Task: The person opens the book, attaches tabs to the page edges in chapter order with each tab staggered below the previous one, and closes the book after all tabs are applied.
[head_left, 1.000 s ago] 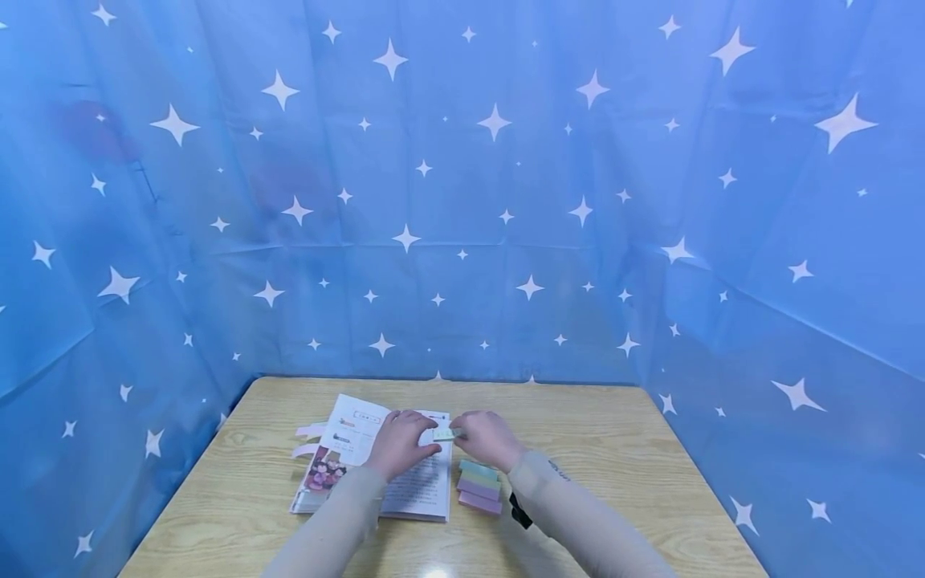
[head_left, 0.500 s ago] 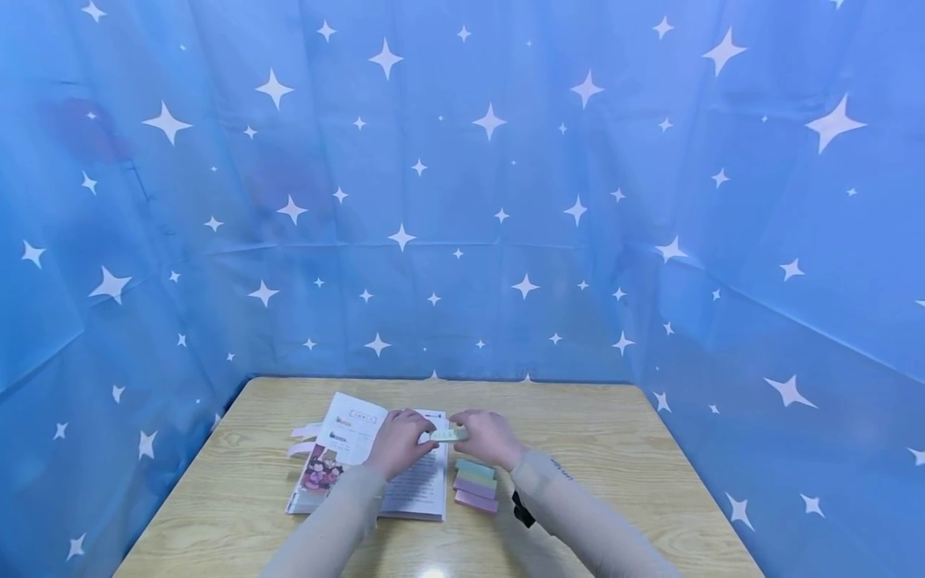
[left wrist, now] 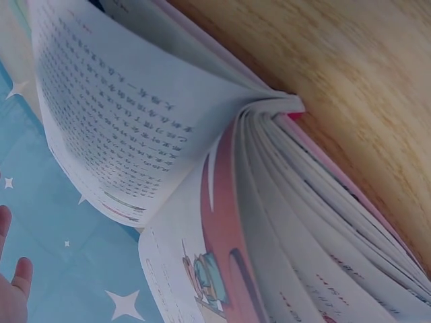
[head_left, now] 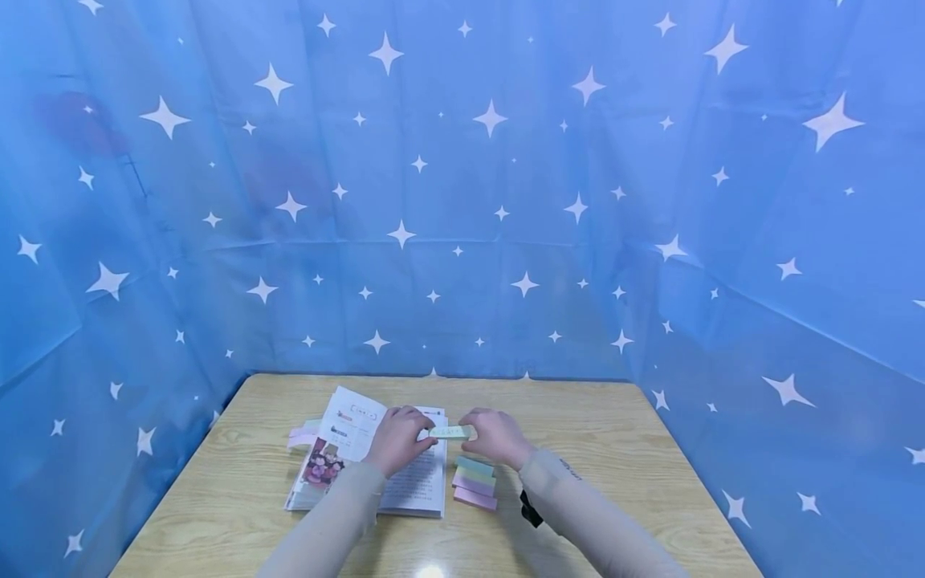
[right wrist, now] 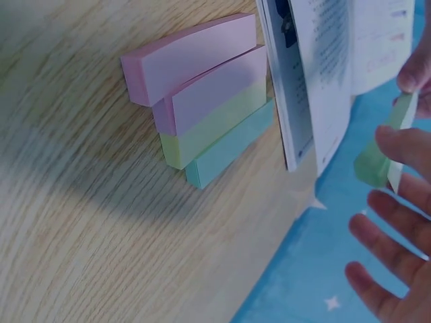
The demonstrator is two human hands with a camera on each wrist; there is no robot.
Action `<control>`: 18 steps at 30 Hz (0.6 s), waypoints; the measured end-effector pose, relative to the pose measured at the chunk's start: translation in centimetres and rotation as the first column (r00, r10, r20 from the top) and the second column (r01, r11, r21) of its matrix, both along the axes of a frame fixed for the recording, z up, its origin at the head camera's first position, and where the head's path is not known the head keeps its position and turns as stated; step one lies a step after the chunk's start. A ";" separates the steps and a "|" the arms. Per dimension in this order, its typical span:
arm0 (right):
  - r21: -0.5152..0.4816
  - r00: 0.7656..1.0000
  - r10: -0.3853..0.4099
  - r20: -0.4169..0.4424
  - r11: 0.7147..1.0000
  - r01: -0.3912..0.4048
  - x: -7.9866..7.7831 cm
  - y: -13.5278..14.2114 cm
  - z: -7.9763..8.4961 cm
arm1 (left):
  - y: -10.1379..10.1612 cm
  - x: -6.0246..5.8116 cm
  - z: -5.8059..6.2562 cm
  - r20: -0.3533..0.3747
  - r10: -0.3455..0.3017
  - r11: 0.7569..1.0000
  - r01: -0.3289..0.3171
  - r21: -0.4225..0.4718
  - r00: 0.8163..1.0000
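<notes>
Both hands meet over the right page of an open book (head_left: 413,482). My left hand (head_left: 397,440) pinches the left end of a pale green sticky-note pad (head_left: 450,433) between thumb and fingers. At the other end, my right hand (head_left: 499,437) pinches the same pad. The right wrist view shows the green pad (right wrist: 372,163) under the thumb, a pale strip standing along it, and the lower fingers spread away. Only fingertips of the left hand (left wrist: 13,289) show at the edge of the left wrist view, beside the curved pages (left wrist: 121,114).
Pink, purple, yellow-green and teal sticky-note pads (right wrist: 202,60) lie in a row on the wooden table (head_left: 592,449), right of the book. Pale paper tabs (head_left: 303,433) stick out from the book's left edge. A blue star-patterned curtain (head_left: 462,201) surrounds the table.
My right hand has shifted slightly right, and more of the green pad shows between the hands. Its strip now lies nearly level. The left hand has barely moved.
</notes>
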State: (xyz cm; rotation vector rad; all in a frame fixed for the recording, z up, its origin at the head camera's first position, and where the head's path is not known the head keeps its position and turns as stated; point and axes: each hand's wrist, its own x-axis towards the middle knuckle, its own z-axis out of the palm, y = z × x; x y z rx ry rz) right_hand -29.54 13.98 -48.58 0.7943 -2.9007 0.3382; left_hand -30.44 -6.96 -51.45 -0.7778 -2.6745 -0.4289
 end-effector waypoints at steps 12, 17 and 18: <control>-0.100 1.000 0.006 -0.028 0.995 -0.008 0.2 -1.0 0.8 | -0.6 0.3 0.1 -0.026 -0.004 1.000 0.004 -0.013 1.000; -0.128 0.999 -0.021 -0.026 0.992 0.017 0.0 -1.5 1.0 | -0.8 0.3 -0.1 -0.034 -0.003 1.000 0.002 -0.012 0.999; -0.130 0.999 -0.025 -0.023 0.991 0.022 0.0 -1.6 1.0 | -0.9 0.3 -0.1 -0.034 -0.001 1.000 0.000 -0.014 0.999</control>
